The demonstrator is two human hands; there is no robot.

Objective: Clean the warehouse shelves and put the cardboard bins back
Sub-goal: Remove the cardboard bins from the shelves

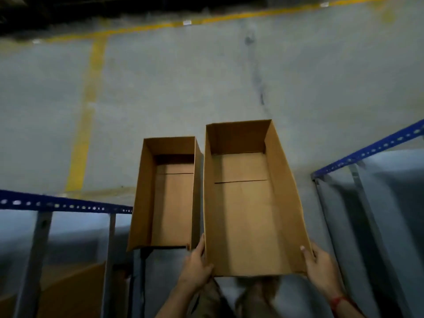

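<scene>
2 open cardboard bins lying side by side, nearly touching: left bin (169,196), right bin (247,214). Left hand (197,265) and right hand (319,265) gripping right bin's near corners, 1 per side. 2 blue shelf rails flanking bins: left rail (57,204), right rail (371,150).

You are in a warehouse. Below you lies a bare grey concrete floor (183,88) marked with yellow painted lane lines (85,125). Industrial racking flanks you: a blue perforated steel beam on the left (64,204), a second blue perforated beam on the right (371,148), and grey metal uprights (36,249). Between the racks, side by side, are a narrower open brown cardboard bin (172,203) and a wider open brown cardboard bin (247,214).
</scene>
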